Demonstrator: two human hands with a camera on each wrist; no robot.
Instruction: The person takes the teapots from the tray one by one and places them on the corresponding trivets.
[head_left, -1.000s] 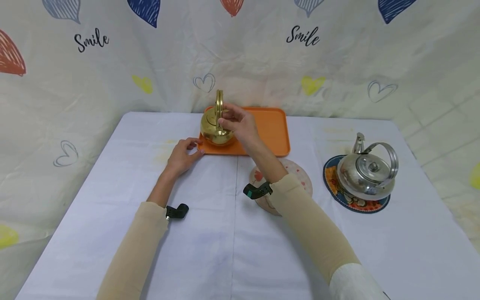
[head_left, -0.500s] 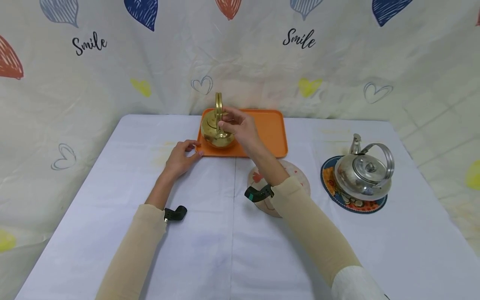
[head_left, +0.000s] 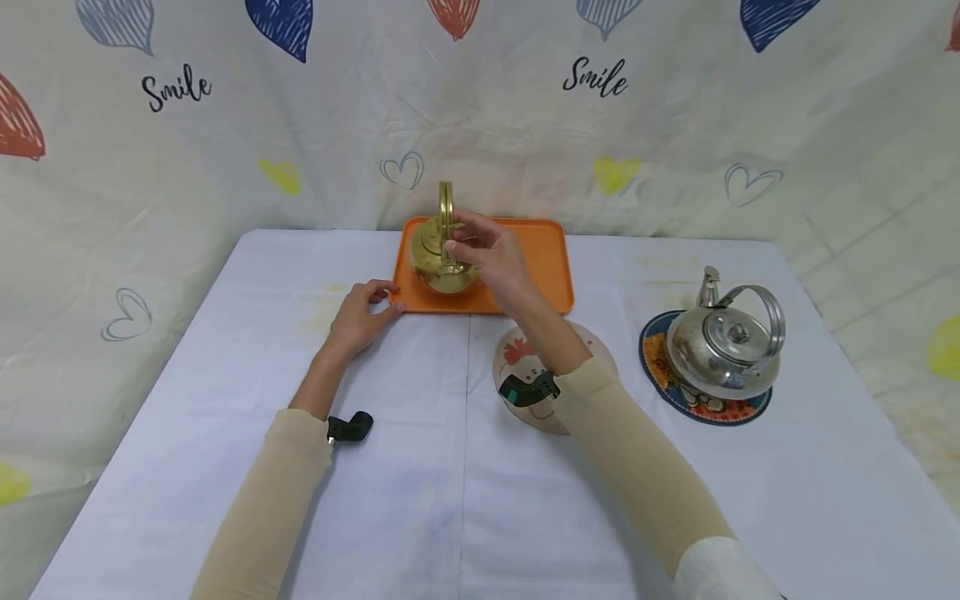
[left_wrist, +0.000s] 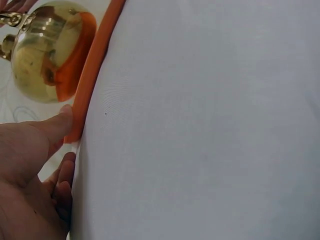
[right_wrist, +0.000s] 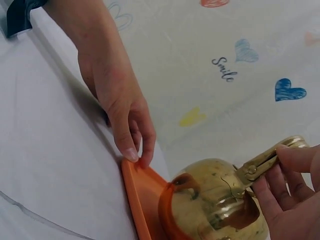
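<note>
In the head view a gold kettle (head_left: 433, 260) is over the left half of an orange tray (head_left: 543, 258) at the table's back. My right hand (head_left: 495, 254) grips the kettle's upright handle (head_left: 446, 218) between thumb and fingers, as the right wrist view also shows. Whether the kettle's base touches the tray cannot be told. My left hand (head_left: 358, 315) holds the tray's near left corner, its thumb (left_wrist: 62, 120) on the front rim and its fingers round at the left side.
A steel kettle (head_left: 723, 354) stands on a colourful round mat (head_left: 654, 367) at the right. A pale round mat (head_left: 517, 358) with red patterns lies partly under my right forearm. A printed cloth (head_left: 495, 117) hangs behind the white-covered table (head_left: 405, 500).
The gold kettle has shifted a little to the right over the tray, with my right hand on its handle. My left hand stays at the tray's corner.
</note>
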